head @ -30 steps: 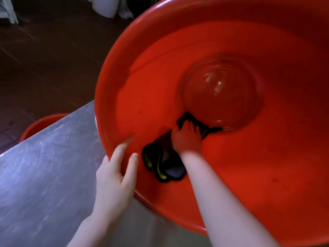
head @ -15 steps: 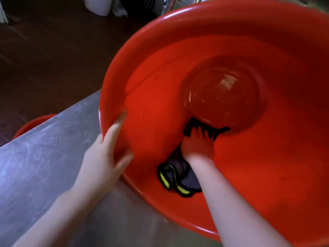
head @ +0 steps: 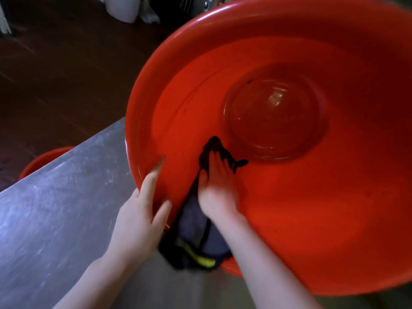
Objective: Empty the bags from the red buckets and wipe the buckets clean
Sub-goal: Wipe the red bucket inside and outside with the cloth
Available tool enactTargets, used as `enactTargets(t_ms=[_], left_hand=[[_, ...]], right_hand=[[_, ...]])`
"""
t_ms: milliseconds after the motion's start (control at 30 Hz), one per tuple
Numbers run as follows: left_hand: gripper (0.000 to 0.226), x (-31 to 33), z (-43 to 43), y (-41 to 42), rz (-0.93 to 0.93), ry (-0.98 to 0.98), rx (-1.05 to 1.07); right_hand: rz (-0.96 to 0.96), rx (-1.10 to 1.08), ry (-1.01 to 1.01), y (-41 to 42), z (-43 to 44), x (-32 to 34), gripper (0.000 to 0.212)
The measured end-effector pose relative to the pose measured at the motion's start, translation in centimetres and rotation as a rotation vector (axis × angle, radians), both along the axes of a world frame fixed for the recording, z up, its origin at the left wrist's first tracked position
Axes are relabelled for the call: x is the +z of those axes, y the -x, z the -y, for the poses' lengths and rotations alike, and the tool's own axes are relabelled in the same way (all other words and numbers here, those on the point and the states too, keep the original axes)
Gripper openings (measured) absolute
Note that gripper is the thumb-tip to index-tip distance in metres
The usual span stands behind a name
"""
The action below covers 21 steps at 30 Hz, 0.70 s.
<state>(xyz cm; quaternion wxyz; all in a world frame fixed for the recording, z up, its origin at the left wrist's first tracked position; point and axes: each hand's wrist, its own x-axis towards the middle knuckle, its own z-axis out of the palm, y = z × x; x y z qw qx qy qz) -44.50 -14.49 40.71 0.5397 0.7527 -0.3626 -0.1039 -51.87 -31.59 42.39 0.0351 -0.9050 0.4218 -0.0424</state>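
Observation:
A big red bucket (head: 289,219) lies tilted on its side on the steel table, its mouth facing me and its round bottom showing deep inside. My left hand (head: 140,210) clasps the near left rim, thumb inside the wall. My right hand (head: 217,186) presses a dark cloth with a yellow-green stripe (head: 196,244) flat against the inner wall just below the bottom. The cloth's lower end hangs out over the rim. No bag shows inside this bucket.
The steel table (head: 55,208) runs to the left, its edge slanting from upper right to lower left. A second red bucket (head: 42,159) peeks out below that edge on the dark floor (head: 55,74). White containers (head: 121,7) stand at the back.
My right hand has drawn the cloth back toward the rim, so its end now hangs outside. My left hand shifted its hold along the rim. The bucket sits further right in view.

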Motion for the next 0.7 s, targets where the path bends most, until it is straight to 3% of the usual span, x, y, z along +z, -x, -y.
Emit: enactTargets(t_ms=[133,167,300,367,467,633,700], left_hand=[[0.073,0.7,-0.4,0.0,-0.045,-0.040,-0.042],[0.071,1.4,-0.6,-0.6,0.011,-0.036,-0.031],[0.067,6.0,0.1,-5.4,0.518,0.128,0.159],[0.070,7.5,1.4,-6.5,0.608,0.125,0.143],[0.084,6.5,2.3,-5.1,0.459,0.087,0.156],[0.092,0.7,1.7,0.0,0.049,0.126,0.194],[0.093,-0.2,2.1,1.3,-0.037,0.117,0.207]], right_hand=[[-0.039,-0.254,-0.113,-2.1,6.1,1.1,0.055],[-0.051,-0.248,-0.103,-2.0,6.6,1.0,0.055],[-0.117,-0.140,-0.011,-0.8,6.7,0.2,0.056],[-0.155,-0.080,-0.027,-0.1,6.9,0.6,0.056],[-0.216,-0.101,-0.002,2.2,7.1,1.3,0.056],[-0.228,-0.372,0.159,4.3,6.7,2.0,0.058],[-0.202,-0.315,0.131,2.4,5.3,1.8,0.055]])
